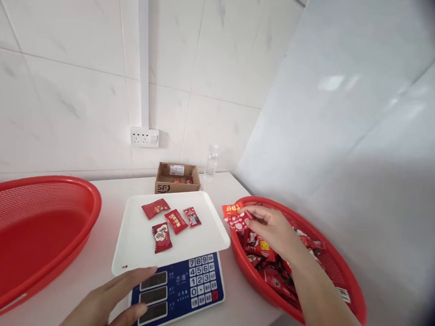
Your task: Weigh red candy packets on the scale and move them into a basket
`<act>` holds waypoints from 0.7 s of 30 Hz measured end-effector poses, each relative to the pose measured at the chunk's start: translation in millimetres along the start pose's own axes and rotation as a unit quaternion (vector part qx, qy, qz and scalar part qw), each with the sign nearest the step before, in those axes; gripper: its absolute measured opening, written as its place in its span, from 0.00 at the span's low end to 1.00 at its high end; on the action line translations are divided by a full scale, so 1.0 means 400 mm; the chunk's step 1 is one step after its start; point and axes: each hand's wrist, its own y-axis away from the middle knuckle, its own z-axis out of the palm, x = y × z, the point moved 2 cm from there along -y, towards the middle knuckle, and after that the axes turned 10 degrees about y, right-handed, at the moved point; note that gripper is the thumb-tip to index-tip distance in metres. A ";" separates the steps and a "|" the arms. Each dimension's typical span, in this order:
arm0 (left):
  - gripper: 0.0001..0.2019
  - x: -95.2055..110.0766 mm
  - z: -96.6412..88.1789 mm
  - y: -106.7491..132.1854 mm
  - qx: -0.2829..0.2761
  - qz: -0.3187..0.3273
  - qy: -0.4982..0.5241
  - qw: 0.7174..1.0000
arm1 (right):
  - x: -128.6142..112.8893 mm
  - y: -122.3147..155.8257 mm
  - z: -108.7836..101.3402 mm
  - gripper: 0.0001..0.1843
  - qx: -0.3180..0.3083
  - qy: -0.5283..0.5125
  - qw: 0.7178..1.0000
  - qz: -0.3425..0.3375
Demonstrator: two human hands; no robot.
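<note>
My right hand [272, 230] reaches over the red basket [343, 281] on the right and pinches a red and white candy packet [238, 221] at its left rim. The basket is full of several red wrapped candies [266, 269]. My left hand [109, 304] lies flat with fingers stretched out on the front left of the blue scale [184, 289], touching its display. The scale's white tray [135, 241] bears several red candy packets [171, 221].
A large empty red basket [24, 239] sits at the left. A small open cardboard box [177, 179] and a clear plastic bottle [212, 161] stand at the back by the tiled wall. A wall socket [144, 137] hangs above. A white panel rises at the right.
</note>
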 end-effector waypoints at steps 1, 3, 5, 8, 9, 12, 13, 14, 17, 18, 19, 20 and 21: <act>0.21 0.018 0.015 -0.005 -0.013 -0.022 0.037 0.999 | -0.028 0.021 0.021 0.17 -0.023 -0.036 0.999 -0.014; 0.26 0.052 0.048 -0.015 -0.026 -0.082 0.142 0.986 | -0.086 0.065 0.072 0.15 -0.069 -0.082 0.993 -0.043; 0.31 0.083 0.082 -0.027 -0.031 -0.096 0.256 0.961 | -0.140 0.108 0.131 0.14 -0.134 -0.113 0.982 -0.065; 0.27 0.106 0.112 -0.042 -0.031 -0.107 0.359 0.927 | -0.192 0.150 0.205 0.14 -0.216 -0.147 0.962 -0.080; 0.24 0.107 0.114 -0.045 -0.028 -0.112 0.371 0.921 | -0.197 0.155 0.222 0.14 -0.227 -0.155 0.958 -0.078; 0.20 0.093 0.093 -0.044 0.017 -0.123 0.358 0.925 | -0.178 0.141 0.248 0.13 -0.199 -0.154 0.965 -0.067; 0.20 0.086 0.080 -0.040 0.045 -0.127 0.344 0.929 | -0.163 0.128 0.252 0.13 -0.172 -0.144 0.972 -0.063; 0.21 0.078 0.067 -0.036 0.074 -0.132 0.329 0.932 | -0.146 0.114 0.254 0.13 -0.140 -0.134 0.979 -0.058; 0.22 0.061 0.034 -0.023 0.124 -0.138 0.302 0.935 | -0.101 0.068 0.268 0.20 -0.072 -0.124 0.989 -0.041; 0.22 0.057 0.026 -0.019 0.128 -0.141 0.295 0.936 | -0.091 0.055 0.275 0.23 -0.066 -0.115 0.990 -0.037; 0.22 0.055 0.021 -0.015 0.129 -0.143 0.287 0.938 | -0.083 0.043 0.282 0.25 -0.061 -0.094 0.993 -0.038; 0.22 0.053 0.017 -0.012 0.125 -0.144 0.279 0.941 | -0.079 0.035 0.288 0.27 -0.051 -0.059 0.996 -0.045; 0.21 0.051 0.014 -0.010 0.121 -0.143 0.271 0.944 | -0.079 0.030 0.291 0.27 -0.033 -0.017 0.998 -0.057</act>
